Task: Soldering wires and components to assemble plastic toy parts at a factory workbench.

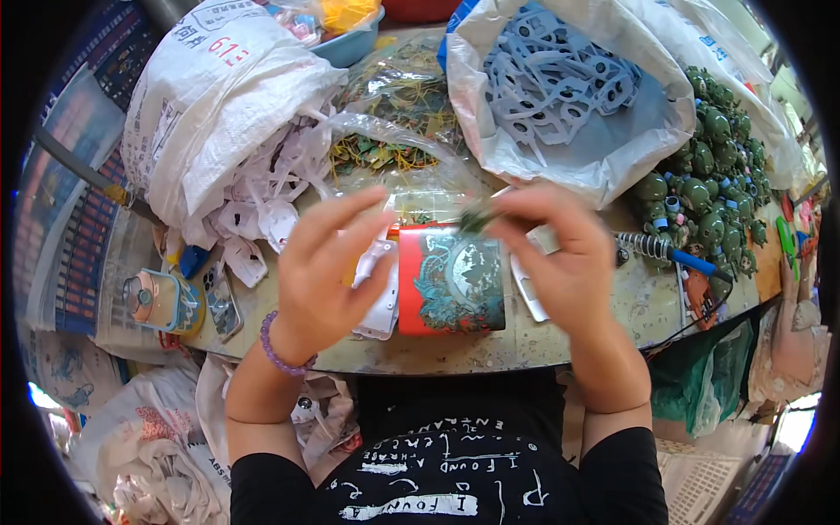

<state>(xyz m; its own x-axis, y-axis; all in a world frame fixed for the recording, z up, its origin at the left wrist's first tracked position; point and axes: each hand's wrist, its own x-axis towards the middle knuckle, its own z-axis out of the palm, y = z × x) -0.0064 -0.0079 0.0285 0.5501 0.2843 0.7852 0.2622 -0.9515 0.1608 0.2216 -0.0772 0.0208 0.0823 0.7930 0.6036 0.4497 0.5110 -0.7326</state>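
Note:
My left hand [328, 262], with a purple bead bracelet at the wrist, hovers over white plastic parts [379, 297], its fingers apart and no object visible in them. My right hand [560, 254] is raised opposite it, thumb and fingers pinched on a small dark green piece [475, 216]; motion smears its shape. Between the hands, at the table edge, stands a red box [451, 284] with a dark teal printed picture. A white plastic piece [528, 293] lies under my right hand, partly covered by it.
A clear bag of wired circuit boards [394, 144] lies behind the box. White parts spill from a woven sack [232, 114] at left; another sack [647, 166] holds translucent parts. Green figures [709, 166] pile at right, near a blue-handled soldering iron [700, 265]. A phone [221, 300] lies at left.

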